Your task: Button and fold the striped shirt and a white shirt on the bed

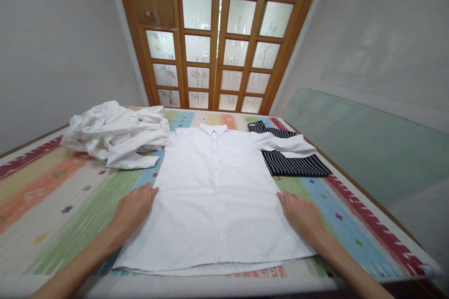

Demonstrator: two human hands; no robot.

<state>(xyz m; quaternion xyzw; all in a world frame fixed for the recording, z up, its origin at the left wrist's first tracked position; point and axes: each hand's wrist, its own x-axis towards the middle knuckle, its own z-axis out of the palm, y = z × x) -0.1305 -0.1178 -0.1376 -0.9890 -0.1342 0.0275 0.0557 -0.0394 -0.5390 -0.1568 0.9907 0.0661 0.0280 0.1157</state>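
A white button-up shirt (196,201) lies spread out front side up, its collar away from me and its hem toward me. My left hand (136,208) grips the shirt's left side edge, its fingers closed on the cloth. On the opposite side edge, my right hand (302,215) is closed on the fabric at about the same height. The sleeve on the right stretches out over a folded black-and-white striped garment (296,163). Most of the left sleeve is hidden beside a heap of white clothing.
The crumpled white clothes (112,133) are piled at the far left. Under everything is a colourful striped cloth (80,210) with star shapes. A pale glass-like panel (368,135) leans along the right wall. Wooden doors (215,46) with glass panes stand beyond the far edge.
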